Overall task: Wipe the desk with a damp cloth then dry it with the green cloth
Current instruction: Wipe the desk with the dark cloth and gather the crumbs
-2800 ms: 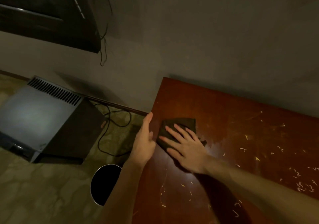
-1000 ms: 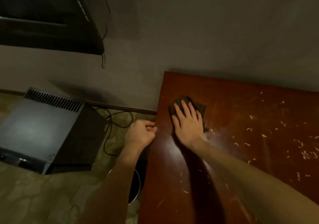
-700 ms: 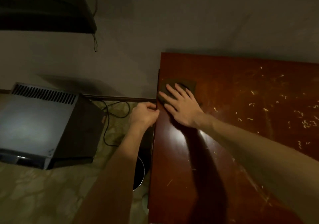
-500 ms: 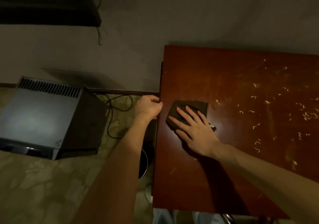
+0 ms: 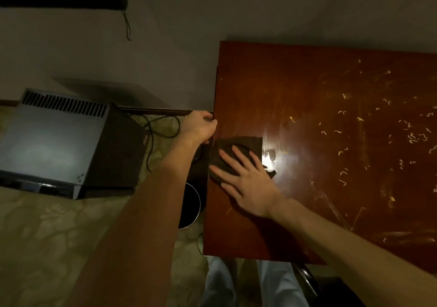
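Right now the right hand (image 5: 250,183) lies flat on a dark cloth (image 5: 246,143), fingers (image 5: 244,156) straight and spread, pressing it onto the red-brown tabletop (image 5: 307,82) at its left edge. The left hand (image 5: 199,127) sits just off that edge, touching it, its fingers curled into a fist. Pale shavings (image 5: 413,137) litter the tabletop's right part, well apart from the cloth. A grey vented box (image 5: 52,139) sits on the floor.

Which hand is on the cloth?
The right hand, fingers spread flat on the dark cloth; the left hand is curled at the edge of the desk, off the cloth.
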Demonstrator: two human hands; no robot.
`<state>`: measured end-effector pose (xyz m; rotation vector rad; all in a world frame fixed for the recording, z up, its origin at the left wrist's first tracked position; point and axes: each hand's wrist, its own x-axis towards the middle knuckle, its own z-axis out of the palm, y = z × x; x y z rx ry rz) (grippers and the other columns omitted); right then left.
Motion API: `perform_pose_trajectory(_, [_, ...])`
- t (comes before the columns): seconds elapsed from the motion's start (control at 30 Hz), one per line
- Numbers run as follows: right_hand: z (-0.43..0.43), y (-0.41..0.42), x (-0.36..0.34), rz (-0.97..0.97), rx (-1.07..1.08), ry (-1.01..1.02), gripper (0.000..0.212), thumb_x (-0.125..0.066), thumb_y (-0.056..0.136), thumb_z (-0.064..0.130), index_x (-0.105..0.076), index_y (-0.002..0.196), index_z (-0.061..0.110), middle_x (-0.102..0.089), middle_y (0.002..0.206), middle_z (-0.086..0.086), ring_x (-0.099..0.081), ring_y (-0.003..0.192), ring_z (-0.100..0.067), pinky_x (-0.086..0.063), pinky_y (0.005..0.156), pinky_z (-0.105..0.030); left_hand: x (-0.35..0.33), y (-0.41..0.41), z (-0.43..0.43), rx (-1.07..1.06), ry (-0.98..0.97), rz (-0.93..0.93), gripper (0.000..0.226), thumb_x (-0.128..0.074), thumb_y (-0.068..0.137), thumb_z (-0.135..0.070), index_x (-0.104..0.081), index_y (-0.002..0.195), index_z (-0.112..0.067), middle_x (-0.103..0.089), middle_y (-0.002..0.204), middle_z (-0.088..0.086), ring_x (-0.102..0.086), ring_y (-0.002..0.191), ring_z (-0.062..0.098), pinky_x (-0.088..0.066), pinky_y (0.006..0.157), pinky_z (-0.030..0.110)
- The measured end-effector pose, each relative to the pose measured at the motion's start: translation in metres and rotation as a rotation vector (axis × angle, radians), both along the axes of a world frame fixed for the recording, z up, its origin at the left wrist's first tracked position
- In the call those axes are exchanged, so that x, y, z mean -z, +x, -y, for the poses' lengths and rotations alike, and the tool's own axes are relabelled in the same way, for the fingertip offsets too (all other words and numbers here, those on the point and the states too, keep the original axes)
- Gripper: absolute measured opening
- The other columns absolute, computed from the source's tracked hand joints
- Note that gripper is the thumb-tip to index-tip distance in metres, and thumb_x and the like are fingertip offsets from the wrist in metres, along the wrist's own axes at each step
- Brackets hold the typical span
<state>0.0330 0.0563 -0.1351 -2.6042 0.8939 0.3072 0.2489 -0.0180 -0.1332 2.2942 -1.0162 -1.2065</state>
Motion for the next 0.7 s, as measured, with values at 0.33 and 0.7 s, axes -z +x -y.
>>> perform_pose_trajectory(0.33, [0.084, 0.019, 0.005, -0.020, 0.094, 0.004, 0.052, -0.023, 0.108, 0.053, -0.016, 0.160, 0.048, -0.002, 0.172, 0.008, 0.006, 0.159, -0.023, -0.004, 0.126, -0.057, -0.001, -0.003, -0.009, -0.127, -0.022, -0.189, 0.038, -0.060, 0.105, -0.031, -0.061, 0.141, -0.019, -0.067, 0.120, 0.002, -0.069, 0.107, 0.024, -0.062, 0.068, 0.034])
perform_pose_trajectory(0.7, [0.017, -0.018, -0.003, -0.004, -0.097, 0.059, 0.051, -0.020, 0.108, 0.054, -0.012, 0.158, 0.054, 0.005, 0.172, 0.010, 0.017, 0.157, -0.024, 0.007, 0.125, -0.054, 0.003, -0.010, -0.010, -0.039, 0.046, -0.141, 0.047, -0.047, 0.110, -0.037, -0.045, 0.154, -0.021, -0.069, 0.121, 0.005, -0.071, 0.087, 0.025, -0.060, 0.063, 0.039])
